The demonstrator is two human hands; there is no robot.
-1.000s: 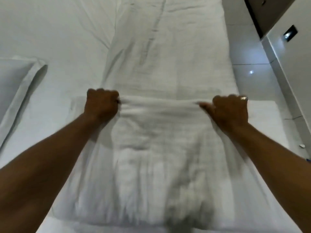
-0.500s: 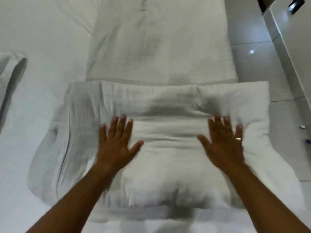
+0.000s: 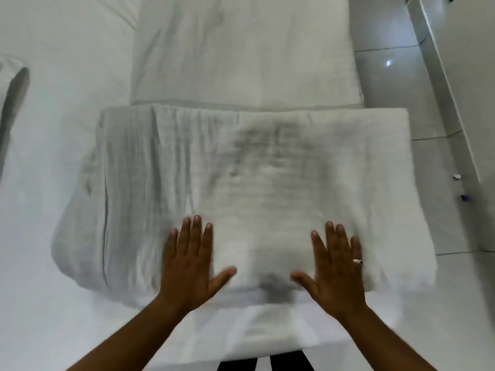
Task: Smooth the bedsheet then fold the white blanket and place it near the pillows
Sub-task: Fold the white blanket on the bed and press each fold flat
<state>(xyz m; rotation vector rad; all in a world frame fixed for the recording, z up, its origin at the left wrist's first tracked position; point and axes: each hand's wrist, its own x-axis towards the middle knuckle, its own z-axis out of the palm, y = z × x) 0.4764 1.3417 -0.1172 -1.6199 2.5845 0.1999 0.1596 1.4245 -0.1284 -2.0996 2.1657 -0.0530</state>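
The white blanket point(image 3: 257, 170) lies on the bed as a thick folded block, with a longer flat part point(image 3: 241, 49) stretching away beyond the fold. My left hand point(image 3: 190, 263) rests flat on the block's near edge, fingers spread, holding nothing. My right hand point(image 3: 334, 266), wearing a ring, lies flat about a hand's width to the right, also spread. The white bedsheet point(image 3: 53, 129) covers the bed to the left. A corner of a pillow point(image 3: 12, 103) shows at the left edge.
The bed's right edge meets a glossy tiled floor point(image 3: 396, 103). A white wall or cabinet panel point(image 3: 460, 76) rises at the far right. Two small objects point(image 3: 463, 199) lie on the floor by it.
One second ago both fists gripped the blanket's folded edge. They let go, opened flat and slid back toward me across the folded block.
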